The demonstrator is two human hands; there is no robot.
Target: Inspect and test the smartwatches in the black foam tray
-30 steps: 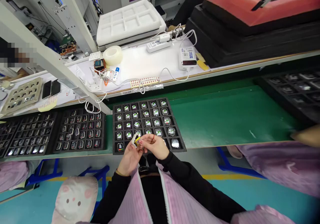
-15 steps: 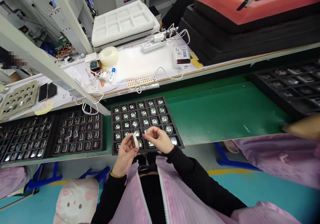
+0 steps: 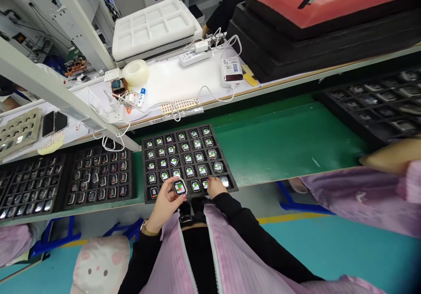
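My left hand (image 3: 164, 204) grips a small smartwatch body (image 3: 179, 186), its lit screen facing up, just above the near edge of a black tray (image 3: 230, 181). That tray holds several more watch bodies with lit screens. My right hand (image 3: 215, 186) rests at the tray's near row with its fingers curled down onto a watch body there; whether it grips it is hidden.
Two more black trays (image 3: 98, 178) of watch bodies lie to the left on the green belt (image 3: 289, 136). Behind is a white bench with a tape roll (image 3: 134, 72), cables, a power strip (image 3: 191, 56) and white foam trays (image 3: 154, 26). Another person's hand (image 3: 388, 157) reaches in at the right.
My left hand turned the watch body screen-up and moved it toward the tray. My right hand left it and dropped onto the tray's near row.
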